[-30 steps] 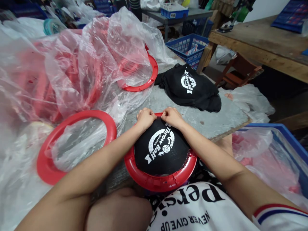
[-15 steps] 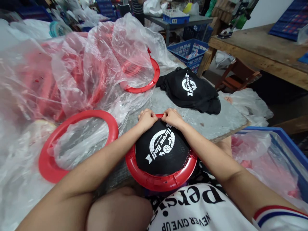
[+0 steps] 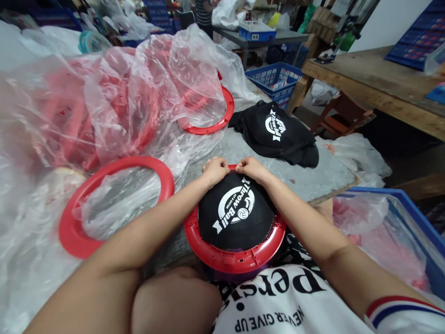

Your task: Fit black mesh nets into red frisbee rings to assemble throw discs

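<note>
Close to my body, a red plastic ring (image 3: 236, 262) has a round black mesh cloth (image 3: 259, 218) with a white "Throw Ball" print lying over its opening. At the far edge of the ring, my left hand (image 3: 216, 170) pinches the cloth's rim with bent fingers. Just to its right, my right hand (image 3: 251, 168) pinches the same rim, a small gap between the two. The fingertips partly hide the cloth edge there. Beyond my right hand lies a pile of black printed mesh cloths (image 3: 278, 132). Left of my left forearm rests another red ring (image 3: 74, 232).
Clear plastic bags (image 3: 114, 99) full of red rings cover the left of the grey table (image 3: 222, 144). A blue bin (image 3: 410, 204) with bagged red parts stands at the right. Behind are a blue crate (image 3: 274, 74), a wooden bench (image 3: 365, 74) and a person in stripes (image 3: 204, 14).
The view has shifted slightly, so everything sits a little differently in the picture. Both hands still pinch the far rim of the cloth.
</note>
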